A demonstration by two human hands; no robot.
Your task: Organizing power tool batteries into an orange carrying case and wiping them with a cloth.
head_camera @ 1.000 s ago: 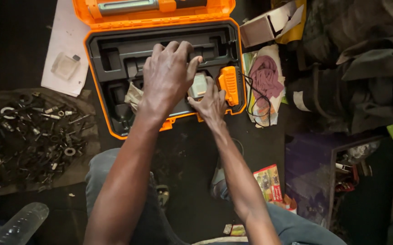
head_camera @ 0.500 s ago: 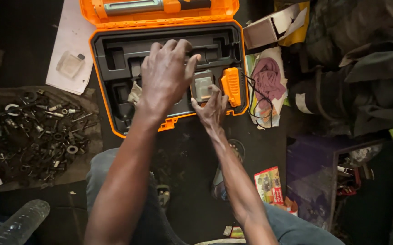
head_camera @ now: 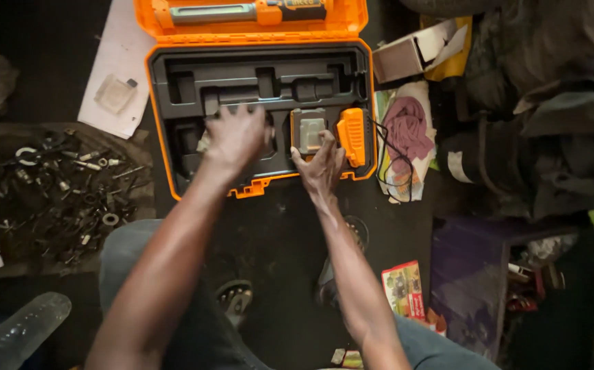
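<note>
Directly ahead of both hands lies one open orange tool case [head_camera: 259,183], its long axis running left to right, with a black moulded tray inside. Nearer of the two, the right hand [head_camera: 321,164] rests open, fingertips on the lower edge of one grey battery pack [head_camera: 309,131] seated upright right of centre, just beside one orange charger [head_camera: 352,136]; the left hand [head_camera: 235,137] lies spread, palm down, over the tray's left-centre recess, gripping nothing visible
</note>
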